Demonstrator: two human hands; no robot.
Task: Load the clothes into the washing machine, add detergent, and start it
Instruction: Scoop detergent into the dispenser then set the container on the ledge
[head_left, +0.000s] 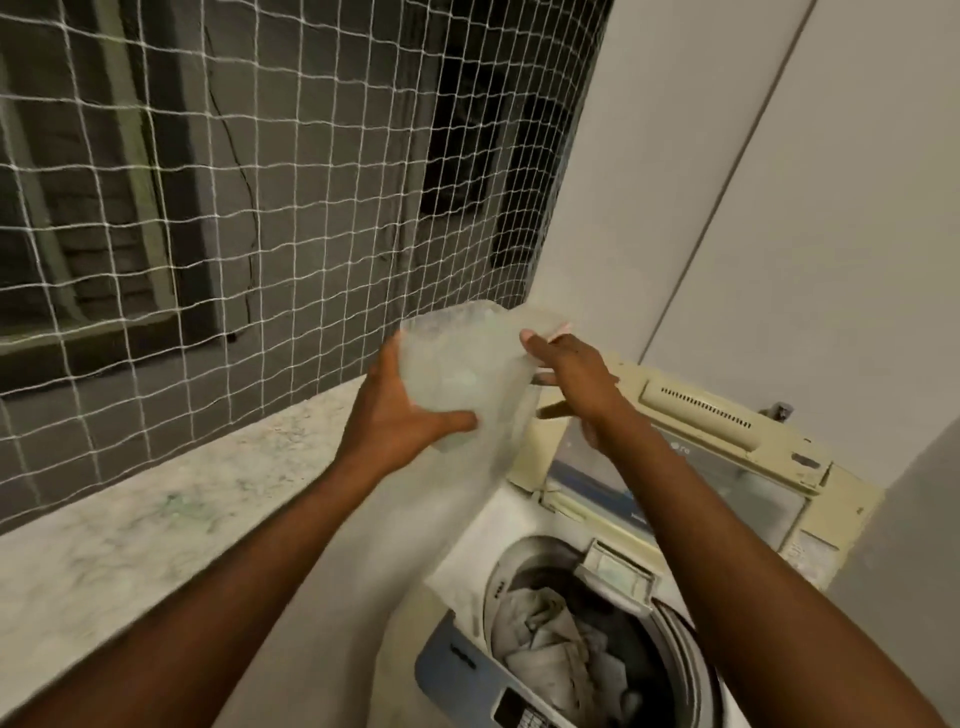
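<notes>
A clear plastic bag of pale powder, the detergent bag (457, 364), is held up in front of me above the ledge. My left hand (395, 410) cups its underside with the thumb across the front. My right hand (569, 374) pinches the bag's top right edge. Below, the top-loading washing machine (457, 587) stands with its cream lid (727, 457) raised. Grey and dark clothes (561, 649) lie in the drum. A small detergent drawer (618, 571) sits at the drum's far rim. The blue control panel (457, 670) is at the near left.
A marbled stone ledge (156, 530) runs along the left, beneath a white net (260, 208) stretched over a grey wall with windows. White wall panels (779, 208) rise behind the machine on the right.
</notes>
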